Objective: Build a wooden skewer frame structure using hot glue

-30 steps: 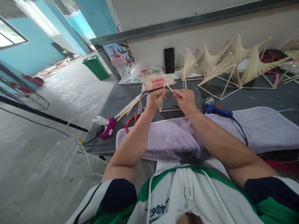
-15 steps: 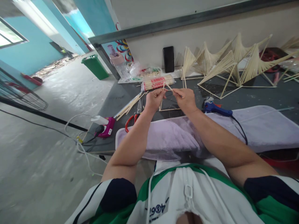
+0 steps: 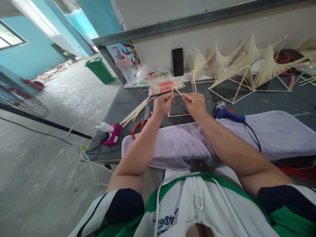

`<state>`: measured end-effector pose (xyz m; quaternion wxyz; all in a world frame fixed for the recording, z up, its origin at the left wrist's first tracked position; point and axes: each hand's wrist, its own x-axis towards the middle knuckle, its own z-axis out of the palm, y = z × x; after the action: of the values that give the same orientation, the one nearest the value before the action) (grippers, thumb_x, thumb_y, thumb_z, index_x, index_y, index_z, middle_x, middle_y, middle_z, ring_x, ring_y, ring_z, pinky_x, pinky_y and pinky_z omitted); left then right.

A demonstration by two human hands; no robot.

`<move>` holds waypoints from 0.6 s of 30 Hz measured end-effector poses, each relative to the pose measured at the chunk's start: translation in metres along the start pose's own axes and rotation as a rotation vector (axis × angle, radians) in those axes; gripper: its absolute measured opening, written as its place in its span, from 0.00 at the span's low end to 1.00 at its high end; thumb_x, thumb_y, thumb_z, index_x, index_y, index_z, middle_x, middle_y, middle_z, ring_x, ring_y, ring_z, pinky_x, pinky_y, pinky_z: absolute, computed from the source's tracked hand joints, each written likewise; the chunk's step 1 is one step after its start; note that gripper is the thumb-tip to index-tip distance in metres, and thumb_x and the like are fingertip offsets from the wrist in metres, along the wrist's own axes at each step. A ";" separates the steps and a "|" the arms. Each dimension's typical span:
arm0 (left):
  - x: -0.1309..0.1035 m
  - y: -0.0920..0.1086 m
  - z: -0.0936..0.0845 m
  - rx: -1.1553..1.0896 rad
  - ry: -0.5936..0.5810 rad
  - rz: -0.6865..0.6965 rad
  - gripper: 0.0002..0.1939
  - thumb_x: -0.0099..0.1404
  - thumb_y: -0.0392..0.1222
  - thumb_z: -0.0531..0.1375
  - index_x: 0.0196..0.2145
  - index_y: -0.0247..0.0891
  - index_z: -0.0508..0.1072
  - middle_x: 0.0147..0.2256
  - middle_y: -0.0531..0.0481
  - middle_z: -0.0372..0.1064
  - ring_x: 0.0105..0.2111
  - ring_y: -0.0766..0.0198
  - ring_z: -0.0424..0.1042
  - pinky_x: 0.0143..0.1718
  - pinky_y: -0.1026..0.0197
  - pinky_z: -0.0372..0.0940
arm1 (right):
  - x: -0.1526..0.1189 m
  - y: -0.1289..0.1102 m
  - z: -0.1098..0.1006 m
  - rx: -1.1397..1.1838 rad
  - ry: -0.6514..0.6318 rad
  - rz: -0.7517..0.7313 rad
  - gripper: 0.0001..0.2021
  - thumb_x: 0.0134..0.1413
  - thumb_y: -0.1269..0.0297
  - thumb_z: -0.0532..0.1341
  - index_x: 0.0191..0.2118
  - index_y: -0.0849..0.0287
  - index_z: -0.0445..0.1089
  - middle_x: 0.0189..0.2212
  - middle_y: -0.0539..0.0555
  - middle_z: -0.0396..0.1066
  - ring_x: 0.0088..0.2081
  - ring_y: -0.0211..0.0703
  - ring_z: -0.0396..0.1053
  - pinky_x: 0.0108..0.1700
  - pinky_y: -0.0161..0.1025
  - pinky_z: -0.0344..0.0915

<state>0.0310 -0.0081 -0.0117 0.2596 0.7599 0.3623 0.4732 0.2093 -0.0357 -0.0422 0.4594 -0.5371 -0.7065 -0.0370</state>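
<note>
Both my hands are raised over the dark table, pinching thin wooden sticks (image 3: 177,91) that meet in a peak between them. My left hand (image 3: 163,104) is closed on the left stick, low on its length. Closed too, my right hand (image 3: 195,103) grips the slanting right stick. Below them a stick frame (image 3: 179,115) lies on the table, partly hidden by my hands. Red-handled scissors (image 3: 137,129) rest beside my left forearm, and a blue glue gun (image 3: 229,115) lies right of my right hand.
Stick structures (image 3: 250,70) stand along the back right. A bag of sticks (image 3: 166,86), a black phone (image 3: 178,62) and a bottle (image 3: 125,69) are at the back. A lilac cloth (image 3: 177,144) covers the front edge; a pink power strip (image 3: 112,134) with cables sits left.
My hands hold the same sticks in nearly the same place. The whole view has shifted very slightly; nothing else visibly moved.
</note>
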 end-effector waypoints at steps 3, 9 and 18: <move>0.000 0.001 0.000 0.016 0.001 -0.016 0.16 0.67 0.42 0.56 0.22 0.38 0.73 0.36 0.51 0.78 0.39 0.63 0.75 0.44 0.63 0.66 | 0.000 -0.001 0.000 -0.006 -0.002 0.004 0.17 0.67 0.57 0.52 0.45 0.53 0.79 0.33 0.52 0.79 0.38 0.45 0.75 0.45 0.41 0.64; 0.001 -0.001 0.000 0.012 -0.003 -0.011 0.15 0.66 0.44 0.56 0.25 0.38 0.75 0.30 0.52 0.76 0.36 0.63 0.74 0.41 0.63 0.65 | 0.000 -0.004 -0.003 -0.015 -0.017 0.020 0.17 0.67 0.58 0.53 0.45 0.54 0.79 0.33 0.53 0.79 0.39 0.45 0.75 0.45 0.41 0.64; 0.001 -0.001 0.000 0.036 -0.001 -0.026 0.16 0.66 0.44 0.56 0.23 0.38 0.74 0.33 0.51 0.78 0.36 0.64 0.74 0.41 0.64 0.65 | 0.000 -0.005 -0.004 -0.011 -0.036 0.030 0.16 0.66 0.59 0.54 0.46 0.54 0.79 0.34 0.54 0.79 0.39 0.46 0.75 0.45 0.41 0.63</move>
<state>0.0311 -0.0069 -0.0120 0.2522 0.7600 0.3807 0.4625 0.2074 -0.0398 -0.0377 0.4443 -0.5508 -0.7061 -0.0244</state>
